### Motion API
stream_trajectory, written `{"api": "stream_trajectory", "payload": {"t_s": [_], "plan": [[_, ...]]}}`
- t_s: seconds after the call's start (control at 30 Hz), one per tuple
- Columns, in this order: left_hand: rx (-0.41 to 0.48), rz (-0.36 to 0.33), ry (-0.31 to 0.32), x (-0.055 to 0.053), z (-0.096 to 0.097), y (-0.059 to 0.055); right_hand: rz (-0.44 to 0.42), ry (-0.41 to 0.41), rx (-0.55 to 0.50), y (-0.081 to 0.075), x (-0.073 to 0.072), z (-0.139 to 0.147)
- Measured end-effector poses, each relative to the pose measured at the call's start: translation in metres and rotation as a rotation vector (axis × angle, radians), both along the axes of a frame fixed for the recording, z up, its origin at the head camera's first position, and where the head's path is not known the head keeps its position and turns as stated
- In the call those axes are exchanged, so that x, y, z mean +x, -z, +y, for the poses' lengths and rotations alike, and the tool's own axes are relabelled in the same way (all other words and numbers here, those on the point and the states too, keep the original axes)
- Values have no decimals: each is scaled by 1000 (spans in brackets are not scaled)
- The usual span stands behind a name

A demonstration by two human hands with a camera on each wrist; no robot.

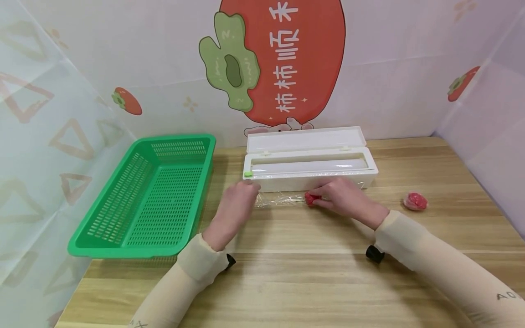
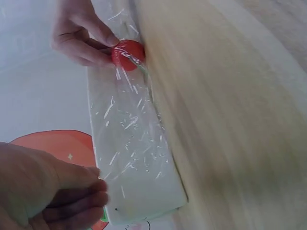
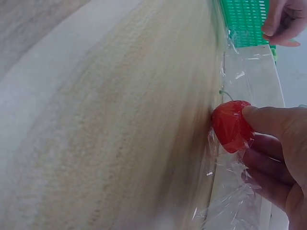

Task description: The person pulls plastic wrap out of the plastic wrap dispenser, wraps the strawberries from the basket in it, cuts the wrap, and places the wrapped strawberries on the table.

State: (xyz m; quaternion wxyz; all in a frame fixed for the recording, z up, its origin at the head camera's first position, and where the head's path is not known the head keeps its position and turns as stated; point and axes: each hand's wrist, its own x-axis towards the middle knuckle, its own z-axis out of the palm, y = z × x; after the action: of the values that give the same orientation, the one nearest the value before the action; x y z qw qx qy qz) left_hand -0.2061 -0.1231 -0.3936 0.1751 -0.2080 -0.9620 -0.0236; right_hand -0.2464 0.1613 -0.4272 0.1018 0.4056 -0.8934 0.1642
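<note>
In the right wrist view, my right hand point(image 3: 283, 153) pinches a red cherry point(image 3: 232, 125) with a thin green stem between thumb and fingers. Clear cling film point(image 2: 132, 112) clings around the cherry and stretches left along the front of a white film box point(image 1: 311, 183). My left hand point(image 1: 238, 202) is at the box's left front corner, beside the green slider point(image 1: 248, 174), fingers curled and thumb close to them. Whether film lies between those fingers cannot be made out. Inside the box, whose lid stands raised, lies a film roll point(image 1: 307, 166).
A green plastic basket point(image 1: 197, 200) stands on the left of the wooden table point(image 1: 287, 282). Another red piece wrapped in film point(image 1: 415, 201) lies at the right. Printed cloth walls point(image 1: 393, 91) enclose the back and sides.
</note>
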Motion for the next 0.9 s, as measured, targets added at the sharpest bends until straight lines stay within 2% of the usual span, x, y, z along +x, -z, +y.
{"api": "stream_trajectory", "payload": {"t_s": [0.07, 0.17, 0.23, 0.33, 0.43, 0.63, 0.9], "plan": [[32, 69, 38, 0, -1, 2, -3, -1, 3, -1, 0, -1], [35, 172, 74, -2, -3, 7, -9, -10, 4, -1, -1, -2], [14, 225, 84, -3, -4, 11, -10, -17, 5, -1, -1, -3], [-20, 269, 77, -5, -6, 16, -9, -26, 4, -1, -1, -3], [-38, 276, 63, -6, -8, 19, -5, -29, 6, -2, -1, -3], [-46, 225, 44, -6, -11, 22, -14, -5, 16, -2, -1, -3], [21, 189, 45, -4, -15, 25, -52, 4, 20, -5, -2, -3]]}}
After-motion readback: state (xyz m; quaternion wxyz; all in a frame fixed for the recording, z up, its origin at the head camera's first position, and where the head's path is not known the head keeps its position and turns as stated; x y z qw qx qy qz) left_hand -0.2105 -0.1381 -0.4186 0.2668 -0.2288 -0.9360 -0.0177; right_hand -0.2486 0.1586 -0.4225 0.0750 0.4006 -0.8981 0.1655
